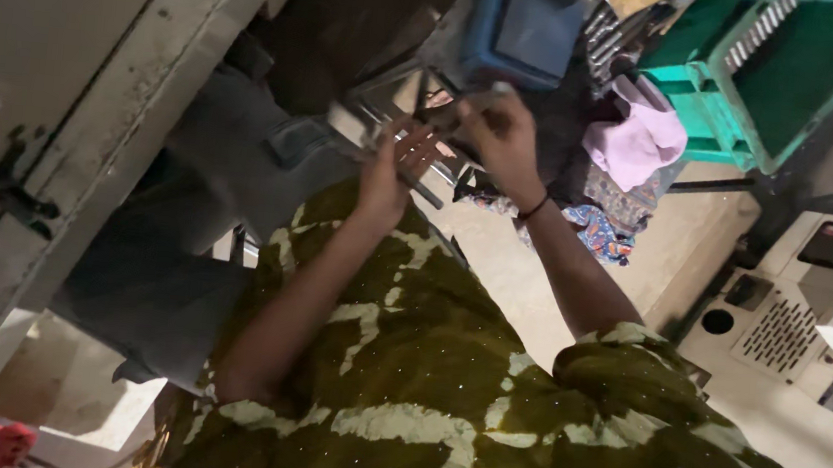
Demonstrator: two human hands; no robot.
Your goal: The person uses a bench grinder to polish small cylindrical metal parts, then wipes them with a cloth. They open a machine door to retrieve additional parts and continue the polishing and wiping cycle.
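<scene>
Two hands are working at a grey metal rod (411, 178) before a green crate (752, 73), pink cloth (640, 143) crowding nearby. Left hand (392, 167) fingers are spreading apart against it; right hand (500, 136) is pinching something blurred. Rod is slanting diagonally.

Single head view, strongly tilted, looking down past the green dress (443, 387) at close range toward both raised hands; floor and clutter fill the frame's far edge.
</scene>
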